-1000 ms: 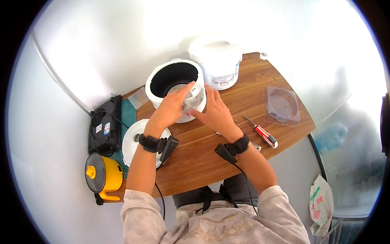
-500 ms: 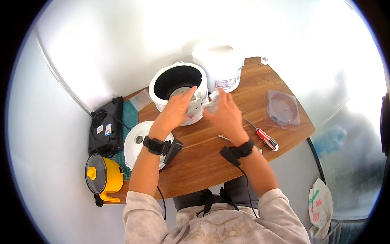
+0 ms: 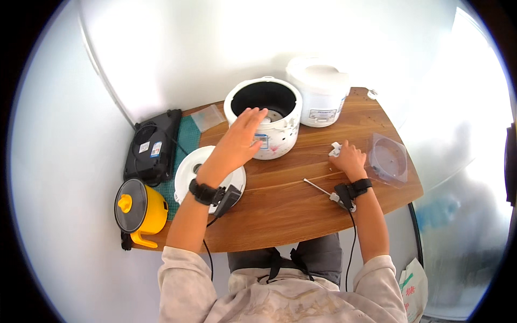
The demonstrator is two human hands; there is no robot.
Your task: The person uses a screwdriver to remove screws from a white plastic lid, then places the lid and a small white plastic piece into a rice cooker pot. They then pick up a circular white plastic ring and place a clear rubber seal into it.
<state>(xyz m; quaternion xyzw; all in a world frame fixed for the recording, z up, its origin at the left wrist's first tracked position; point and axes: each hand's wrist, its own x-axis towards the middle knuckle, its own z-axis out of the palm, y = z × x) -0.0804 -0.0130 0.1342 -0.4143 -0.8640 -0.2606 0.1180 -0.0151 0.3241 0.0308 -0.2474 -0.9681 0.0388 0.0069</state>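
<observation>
A rice cooker body (image 3: pixel 280 141), white with a flower print and a dark hollow inside, stands open-topped at the middle back of the table. My left hand (image 3: pixel 237 141) is at its near left side, fingers stretched out and holding nothing; whether it touches the wall is unclear. Farther right, my right hand (image 3: pixel 350 160) is low over the tabletop, its fingers closed on a small white piece (image 3: pixel 336 149). Beneath my left forearm lies a round white lid-like part (image 3: pixel 232 185), partly hidden. A thin-shafted tool (image 3: pixel 318 187) lies by my right wrist.
A white lidded bucket (image 3: pixel 322 99) stands behind the cooker. To the right is a clear plastic case (image 3: pixel 389 159). On the left are a black appliance (image 3: pixel 152 151), a green cutting mat (image 3: pixel 187 134), a clear bag (image 3: pixel 208 118) and a yellow pot (image 3: pixel 153 210). Cables hang from both wrist straps.
My right hand has moved away from the cooker's side, to the right and down to the tabletop, with the white piece. My left hand stays by the cooker. The whole view has shifted.
</observation>
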